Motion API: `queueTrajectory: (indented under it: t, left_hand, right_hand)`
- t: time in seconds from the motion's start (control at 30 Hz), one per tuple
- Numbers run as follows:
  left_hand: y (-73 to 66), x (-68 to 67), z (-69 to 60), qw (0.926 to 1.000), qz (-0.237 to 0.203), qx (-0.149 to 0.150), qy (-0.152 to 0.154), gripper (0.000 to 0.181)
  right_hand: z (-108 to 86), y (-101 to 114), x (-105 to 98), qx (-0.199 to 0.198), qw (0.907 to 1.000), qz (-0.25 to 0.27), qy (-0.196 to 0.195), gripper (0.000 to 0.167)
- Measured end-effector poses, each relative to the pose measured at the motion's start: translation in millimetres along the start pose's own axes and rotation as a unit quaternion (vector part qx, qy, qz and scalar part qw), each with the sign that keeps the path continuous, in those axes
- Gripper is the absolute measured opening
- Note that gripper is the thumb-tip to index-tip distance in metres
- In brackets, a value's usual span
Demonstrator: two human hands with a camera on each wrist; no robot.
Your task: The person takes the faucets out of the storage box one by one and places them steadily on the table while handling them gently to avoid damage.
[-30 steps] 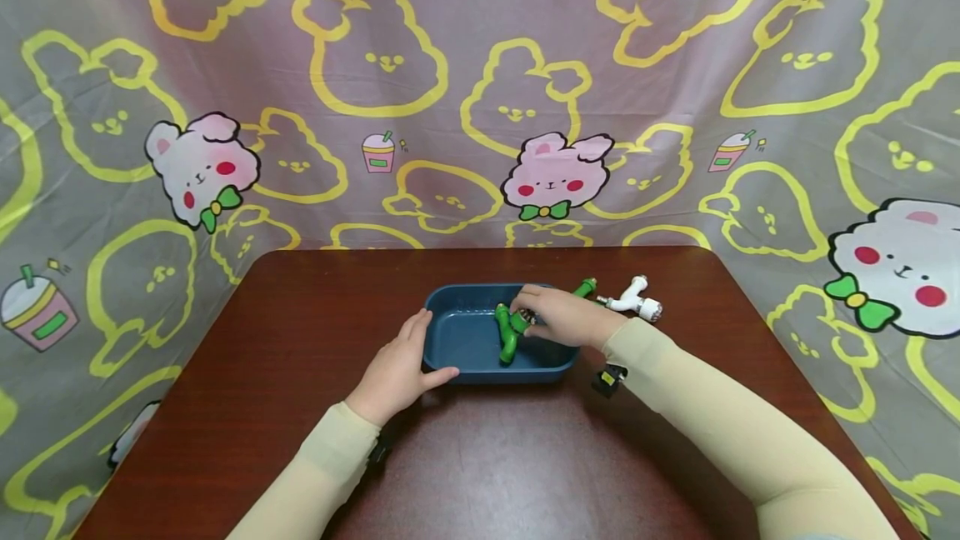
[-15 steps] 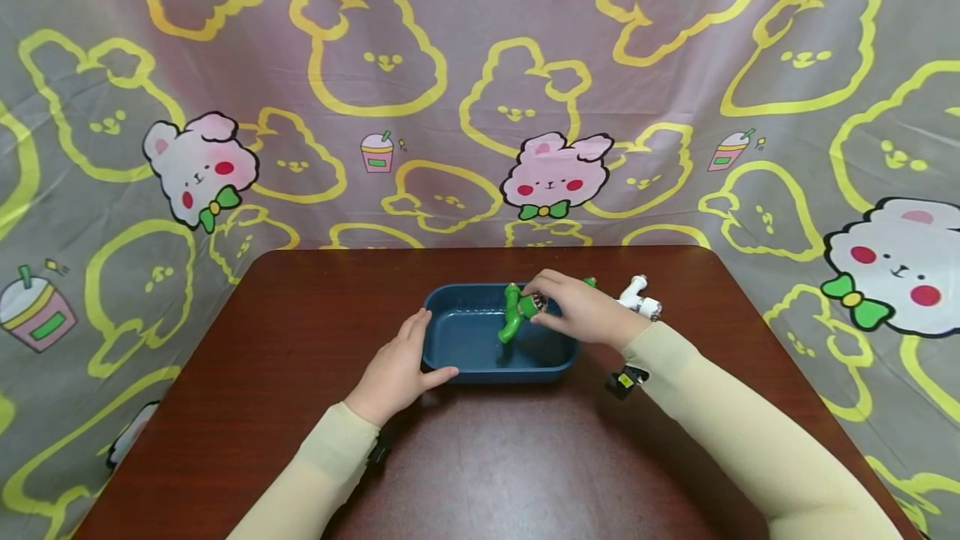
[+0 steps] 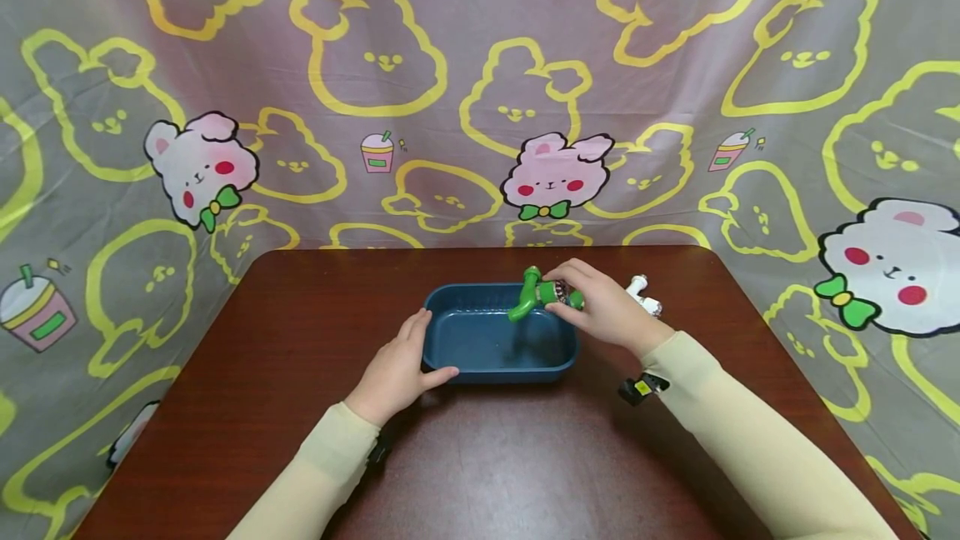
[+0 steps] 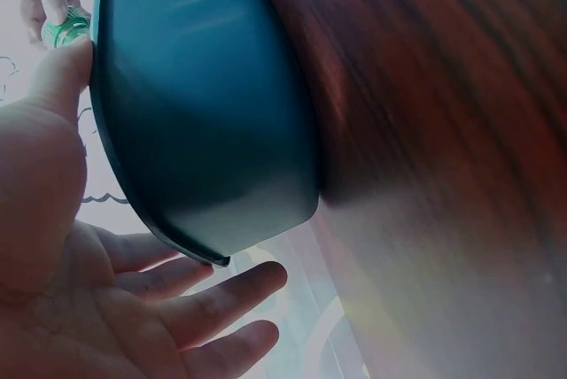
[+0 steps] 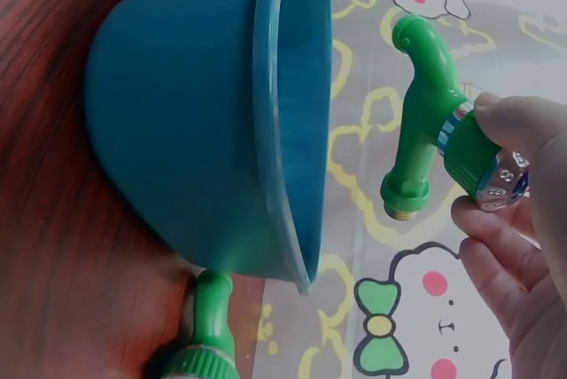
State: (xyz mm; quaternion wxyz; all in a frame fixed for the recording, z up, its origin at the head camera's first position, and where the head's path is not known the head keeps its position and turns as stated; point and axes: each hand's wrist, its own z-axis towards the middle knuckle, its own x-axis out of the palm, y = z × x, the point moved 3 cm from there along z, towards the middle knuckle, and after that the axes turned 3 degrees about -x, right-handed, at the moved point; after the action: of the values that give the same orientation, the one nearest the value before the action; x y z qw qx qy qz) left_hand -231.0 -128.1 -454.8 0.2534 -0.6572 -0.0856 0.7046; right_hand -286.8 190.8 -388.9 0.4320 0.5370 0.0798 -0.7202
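Note:
A green plastic tap [image 3: 529, 297] hangs above the right part of a blue basin [image 3: 480, 372]. My right hand [image 3: 600, 307] pinches it by its ribbed round handle, thumb on one side and fingers on the other. In the right wrist view the tap [image 5: 427, 104] shows its curved spout and brass-coloured threaded end, apart from the basin's rim. At the basin's left end rests my left hand [image 3: 393, 369], its fingers extended along the outside and its thumb against the near rim. The left wrist view shows those fingers [image 4: 221, 308] loosely spread.
A second green tap [image 5: 211, 326] lies on the table close outside the basin's right end, mostly hidden by my right hand in the head view. Beyond it lies a white tap [image 3: 639, 294], partly covered. A patterned cloth [image 3: 450, 107] hangs behind the brown table [image 3: 315, 298].
My right hand has lifted the green tap from inside the basin, upward and to the right. The left hand has stayed in place at the basin's left end.

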Motion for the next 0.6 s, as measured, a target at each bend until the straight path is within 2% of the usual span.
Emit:
queueTrajectory:
  t: [0.3,0.6]
  left_hand:
    - [-0.1,1.1,-0.3,1.0000,0.000,0.000,0.000,0.106]
    - [0.3,0.8,-0.5,1.0000,0.003,0.000,0.001,0.106]
  right_hand:
    - [-18.6,-9,-5,-0.012,0.9981,0.002,-0.060,0.043]
    - [-40.1,-21,-9,0.036,0.9954,-0.009,-0.089,0.046]
